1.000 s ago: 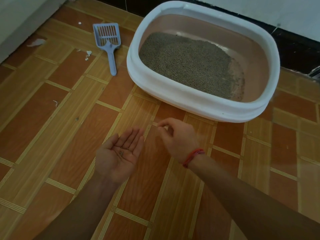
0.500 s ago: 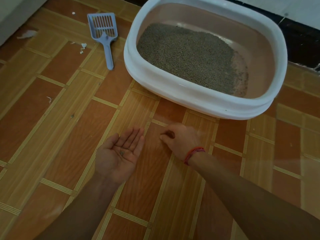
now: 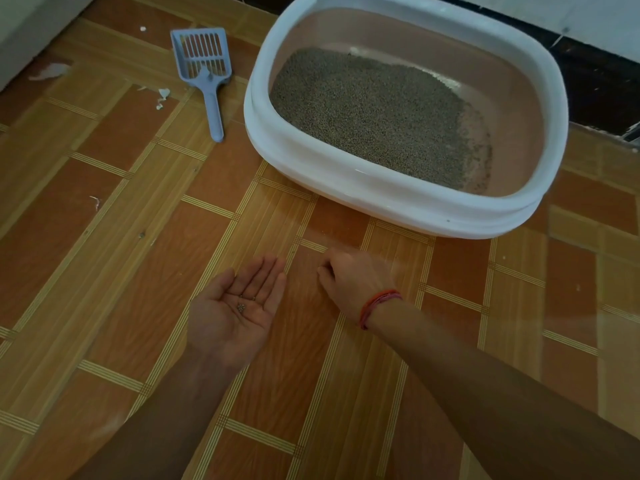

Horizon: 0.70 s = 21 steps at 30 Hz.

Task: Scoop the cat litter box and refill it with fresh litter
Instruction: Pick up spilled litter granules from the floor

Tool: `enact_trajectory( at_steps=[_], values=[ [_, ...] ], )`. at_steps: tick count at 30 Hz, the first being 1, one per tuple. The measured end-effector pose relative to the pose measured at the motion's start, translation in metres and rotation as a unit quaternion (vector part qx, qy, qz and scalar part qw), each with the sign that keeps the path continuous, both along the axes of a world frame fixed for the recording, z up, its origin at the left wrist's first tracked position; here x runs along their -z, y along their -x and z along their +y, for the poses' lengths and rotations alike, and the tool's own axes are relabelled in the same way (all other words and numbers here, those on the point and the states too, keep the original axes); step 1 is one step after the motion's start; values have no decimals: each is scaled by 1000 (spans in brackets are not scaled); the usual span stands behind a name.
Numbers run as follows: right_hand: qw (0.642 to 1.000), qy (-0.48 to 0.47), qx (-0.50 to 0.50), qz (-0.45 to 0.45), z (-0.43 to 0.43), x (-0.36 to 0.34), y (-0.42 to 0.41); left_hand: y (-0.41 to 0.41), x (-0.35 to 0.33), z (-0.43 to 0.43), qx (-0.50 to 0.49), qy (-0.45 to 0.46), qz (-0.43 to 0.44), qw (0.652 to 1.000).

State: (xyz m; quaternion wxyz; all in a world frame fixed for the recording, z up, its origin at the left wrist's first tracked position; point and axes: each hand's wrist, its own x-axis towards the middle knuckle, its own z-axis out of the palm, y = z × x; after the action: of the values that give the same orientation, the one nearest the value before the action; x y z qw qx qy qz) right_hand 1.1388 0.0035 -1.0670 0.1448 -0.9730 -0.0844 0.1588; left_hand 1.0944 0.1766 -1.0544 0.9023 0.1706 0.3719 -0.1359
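Note:
A white-rimmed litter box (image 3: 381, 199) with a pink tub stands on the floor ahead, holding grey-brown litter (image 3: 374, 109) that leaves its right end bare. A blue slotted scoop (image 3: 207, 71) lies flat to the left of the box, handle towards me. My left hand (image 3: 225, 327) is palm up with straight fingers, and a few litter grains (image 3: 241, 307) rest in the palm. My right hand (image 3: 349, 278), with a red thread at the wrist, is down at the floor in front of the box. Its fingers curl under and the tips are hidden.
The floor (image 3: 104, 271) is orange-brown wood-pattern vinyl. White scraps (image 3: 162, 97) lie near the scoop. A white cabinet edge (image 3: 31, 26) is at the far left, and a black skirting (image 3: 602, 81) runs behind the box.
My right hand has dropped from just above the floor down onto it and curled more. The left palm has stayed still with the grains. The view has shifted slightly.

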Motion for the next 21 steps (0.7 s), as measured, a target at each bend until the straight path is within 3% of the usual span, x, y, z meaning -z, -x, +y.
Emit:
enact_trajectory(
  at_steps=[4, 7, 11, 14, 17, 21],
  values=[
    [1000, -5, 8, 11, 3, -8, -1, 2, -1, 1, -2, 0, 1, 1000],
    [996, -86, 30, 8, 10, -18, 6, 2, 0, 2, -4, 1, -1, 1000],
    [985, -148, -15, 88, 35, -24, 28, 4, 2, 0, 8, 6, 3, 1000],
    [983, -180, -35, 17, 51, -42, 32, 6, 1, -1, 45, -1, 6, 999],
    [979, -194, -55, 12, 58, -53, 35, 5, 3, 3, 88, -6, -9, 996],
    [972, -231, -41, -3, 57, -51, 36, 7, 2, 3, 77, 16, -10, 997]
  ],
)
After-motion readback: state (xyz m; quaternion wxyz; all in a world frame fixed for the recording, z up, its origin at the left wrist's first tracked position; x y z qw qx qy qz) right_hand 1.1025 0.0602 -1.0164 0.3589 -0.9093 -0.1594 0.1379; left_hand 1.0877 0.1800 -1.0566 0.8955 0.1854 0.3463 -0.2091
